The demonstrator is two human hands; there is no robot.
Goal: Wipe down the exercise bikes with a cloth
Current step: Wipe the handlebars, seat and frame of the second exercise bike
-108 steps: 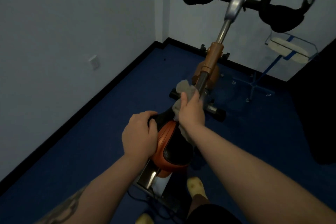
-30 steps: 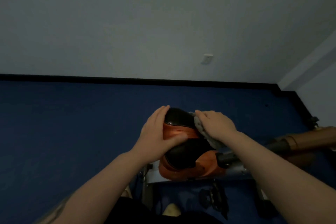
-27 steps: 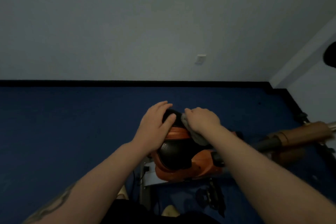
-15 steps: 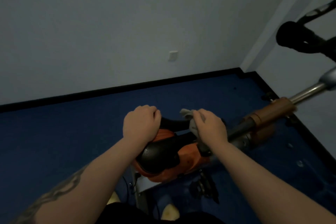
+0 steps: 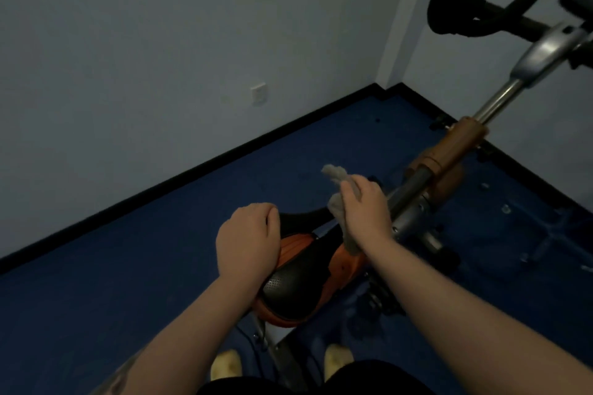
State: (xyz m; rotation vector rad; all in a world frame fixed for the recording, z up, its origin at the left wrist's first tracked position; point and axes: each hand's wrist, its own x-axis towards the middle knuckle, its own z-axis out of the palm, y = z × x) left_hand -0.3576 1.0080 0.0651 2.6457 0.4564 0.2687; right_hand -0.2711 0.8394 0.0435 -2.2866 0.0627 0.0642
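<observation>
Fingers of the left hand [image 5: 247, 242] curl over the near side of the black-and-orange saddle [image 5: 298, 279], steadying it. Just beside it, the right hand [image 5: 364, 212] grips the grey cloth [image 5: 337, 202] bunched at the saddle's nose, where the frame tube [image 5: 414, 199] begins. Wiping looks centred on the seat area; judging from this, the frame, the handlebars [image 5: 475, 18] at far right, and any other bikes are left.
</observation>
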